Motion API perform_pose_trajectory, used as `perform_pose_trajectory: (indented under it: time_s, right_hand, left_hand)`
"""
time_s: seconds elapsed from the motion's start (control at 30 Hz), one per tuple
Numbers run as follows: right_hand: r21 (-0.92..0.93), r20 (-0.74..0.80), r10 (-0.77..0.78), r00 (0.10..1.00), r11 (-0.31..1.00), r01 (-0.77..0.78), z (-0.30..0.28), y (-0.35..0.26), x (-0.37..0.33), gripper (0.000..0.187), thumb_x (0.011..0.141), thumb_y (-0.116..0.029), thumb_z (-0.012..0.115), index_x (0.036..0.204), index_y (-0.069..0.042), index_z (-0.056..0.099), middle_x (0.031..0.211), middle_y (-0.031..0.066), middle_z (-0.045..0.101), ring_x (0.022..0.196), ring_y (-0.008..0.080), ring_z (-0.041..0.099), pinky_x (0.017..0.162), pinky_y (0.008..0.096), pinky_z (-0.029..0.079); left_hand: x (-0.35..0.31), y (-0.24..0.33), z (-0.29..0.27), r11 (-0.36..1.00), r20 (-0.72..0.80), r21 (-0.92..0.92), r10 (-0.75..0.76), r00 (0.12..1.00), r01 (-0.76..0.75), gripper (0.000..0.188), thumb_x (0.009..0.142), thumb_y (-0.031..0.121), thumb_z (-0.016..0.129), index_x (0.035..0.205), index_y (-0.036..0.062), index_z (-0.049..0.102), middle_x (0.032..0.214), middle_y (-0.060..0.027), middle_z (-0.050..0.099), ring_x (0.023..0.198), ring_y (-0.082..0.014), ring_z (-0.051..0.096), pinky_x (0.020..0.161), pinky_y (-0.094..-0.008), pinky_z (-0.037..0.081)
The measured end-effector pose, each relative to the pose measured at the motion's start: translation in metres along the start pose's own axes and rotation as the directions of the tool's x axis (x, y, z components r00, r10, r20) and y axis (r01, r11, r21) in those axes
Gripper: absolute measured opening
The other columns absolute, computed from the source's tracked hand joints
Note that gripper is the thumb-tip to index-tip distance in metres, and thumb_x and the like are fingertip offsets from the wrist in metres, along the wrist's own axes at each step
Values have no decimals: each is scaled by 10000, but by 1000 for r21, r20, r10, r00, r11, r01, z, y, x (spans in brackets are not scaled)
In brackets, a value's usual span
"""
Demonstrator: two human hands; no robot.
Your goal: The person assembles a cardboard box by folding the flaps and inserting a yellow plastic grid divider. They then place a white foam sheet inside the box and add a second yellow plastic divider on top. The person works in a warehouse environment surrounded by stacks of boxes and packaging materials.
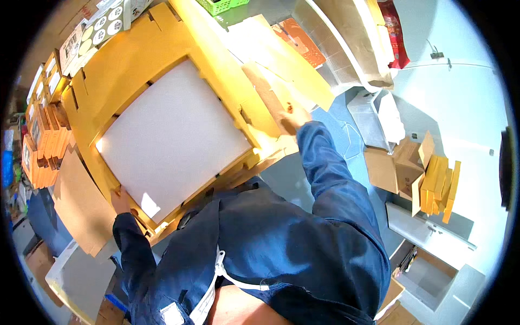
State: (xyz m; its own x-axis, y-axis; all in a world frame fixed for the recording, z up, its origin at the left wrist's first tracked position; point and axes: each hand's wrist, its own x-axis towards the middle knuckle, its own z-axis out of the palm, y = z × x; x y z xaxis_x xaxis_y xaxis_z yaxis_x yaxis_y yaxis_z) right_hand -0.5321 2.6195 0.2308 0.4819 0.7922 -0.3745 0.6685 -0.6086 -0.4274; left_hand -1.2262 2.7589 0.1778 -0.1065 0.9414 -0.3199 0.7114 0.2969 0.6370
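Yellow box [142, 60]: pale sheet [173, 132] is contained.
Left hand [121, 201], right hand [295, 117]: placed by box edges; grip cannot be told.

Downward fisheye view, head-worn

Wore a dark navy-blue cloth jacket [303, 238] with long creased sleeves [338, 176], a white front zipper [219, 262] and a white rectangular patch [172, 314].

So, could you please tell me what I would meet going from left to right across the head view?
Stack of orange boxes, white panel framed by yellow cardboard, the person's right hand, translucent bin, leaning yellow slabs, dark object at the right rim.
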Motion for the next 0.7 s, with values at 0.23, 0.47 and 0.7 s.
perform_pose_trajectory:
  time_s: [0.23, 0.47, 0.7]
  right_hand:
    - [4, 132, -93, 987, 996, 94, 7, 3, 19, 388, 782, -294, 573, 1120, -106, 609, 987, 199, 635, 905, 338, 621, 794, 396, 473]
    - [111, 404, -115, 907, 991, 76, 2, 16, 37, 461, 807, -266, 593, 1169, 16, 555, 1033, 178, 646, 923, 260, 632, 789, 356, 482]
    - [118, 3, -369, 929, 923, 366, -23, -1, 62, 385, 842, -103, 593, 1194, 21, 499, 1108, 178, 552, 925, 257, 574, 822, 350, 471]
  left_hand:
    - [-12, -28, 7, 988, -298, 137, -21, 954, 65, 388, 835, 235, 590, 1073, -58, 497, 978, -149, 583, 909, -255, 554, 808, -335, 443]
    - [-10, -26, 15, 936, -162, 350, 85, 983, -23, 371, 867, 309, 452, 882, -32, 597, 879, -263, 611, 865, -407, 585, 715, -455, 468]
    - [-26, 29, 35, 925, -385, 219, -210, 899, 310, 321, 856, 269, 479, 1079, 38, 468, 981, -271, 591, 917, -421, 580, 817, -496, 444]
